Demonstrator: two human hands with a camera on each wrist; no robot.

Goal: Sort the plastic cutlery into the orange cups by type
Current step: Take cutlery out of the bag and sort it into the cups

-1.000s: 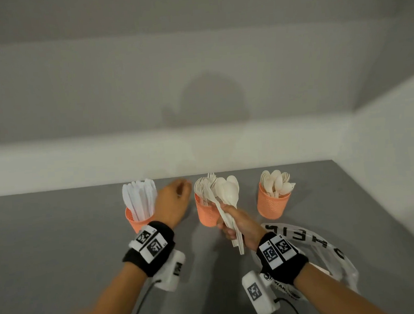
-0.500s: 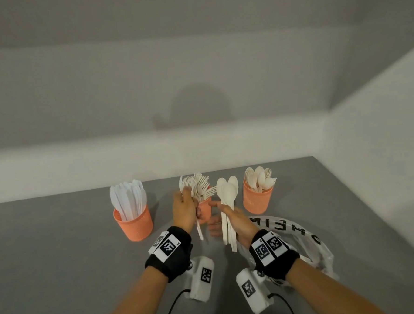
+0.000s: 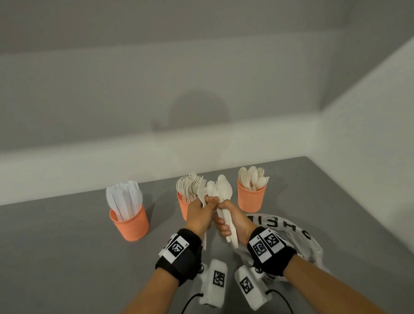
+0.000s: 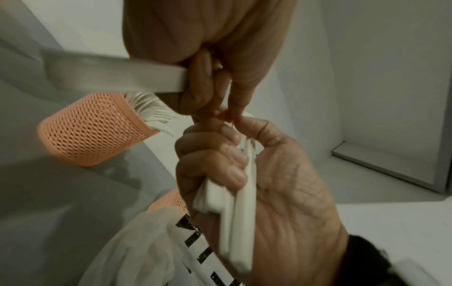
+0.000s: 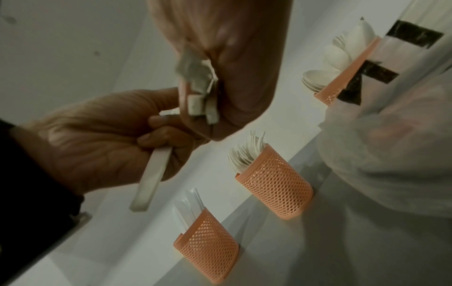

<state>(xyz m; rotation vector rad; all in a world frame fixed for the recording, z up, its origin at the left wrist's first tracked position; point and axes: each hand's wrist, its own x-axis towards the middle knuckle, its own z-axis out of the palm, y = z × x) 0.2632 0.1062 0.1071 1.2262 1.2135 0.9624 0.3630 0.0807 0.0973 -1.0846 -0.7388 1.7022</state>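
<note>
Three orange mesh cups stand in a row: the left cup (image 3: 130, 224) holds knives, the middle cup (image 3: 183, 208) forks, the right cup (image 3: 251, 199) spoons. My right hand (image 3: 234, 220) grips a bundle of white spoons (image 3: 224, 192), bowls up, just in front of the middle cup. Their handle ends (image 5: 200, 92) stick out below the fist. My left hand (image 3: 200, 215) touches the right hand and holds a single white utensil (image 5: 151, 185), its handle pointing down. Whether that utensil's head is a fork or a spoon is unclear.
A clear plastic bag (image 3: 301, 243) with black lettering lies on the grey table (image 3: 62, 262), under and to the right of my right wrist. White walls close the table at the back and on the right.
My left hand came over from beside the knife cup, took one utensil from the right hand's bundle, and now presses against the right hand. The bundle rose slightly.
</note>
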